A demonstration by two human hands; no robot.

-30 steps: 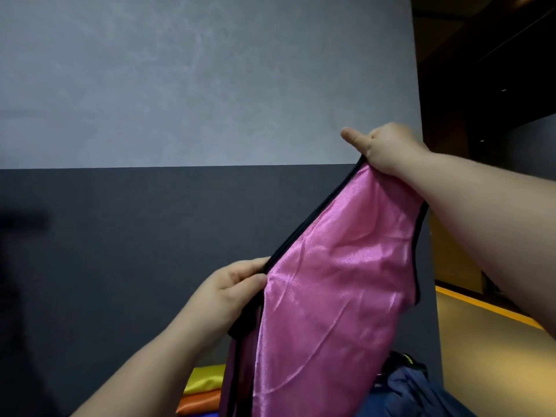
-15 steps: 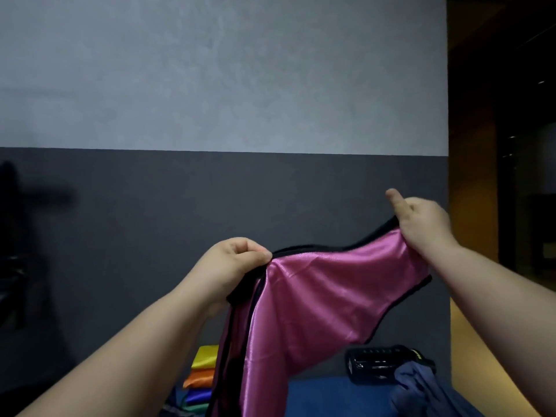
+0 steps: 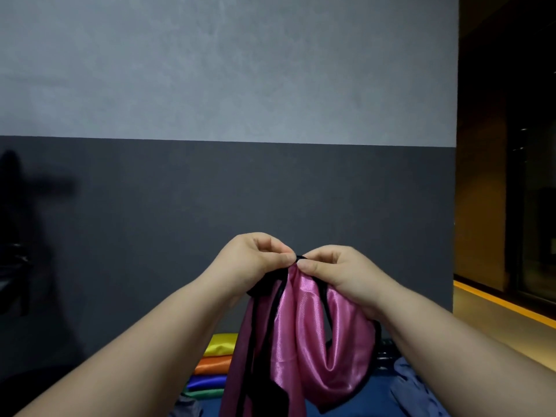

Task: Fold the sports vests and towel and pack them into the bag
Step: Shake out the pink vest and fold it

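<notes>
The vest (image 3: 304, 332) is pinched at its top by the left hand (image 3: 255, 260) and right hand (image 3: 337, 272); the slick cloth could be dropped if loosened.

The shiny pink vest with black trim (image 3: 304, 341) runs off the bottom edge and covers the right ends of the stacked yellow, orange, blue and green folded vests (image 3: 215, 364). A grey-blue cloth (image 3: 412, 383) at lower right is cropped.

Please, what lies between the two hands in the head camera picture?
In the head view, only the black edge of the pink vest lies between the left hand and the right hand; both pinch it.
</notes>
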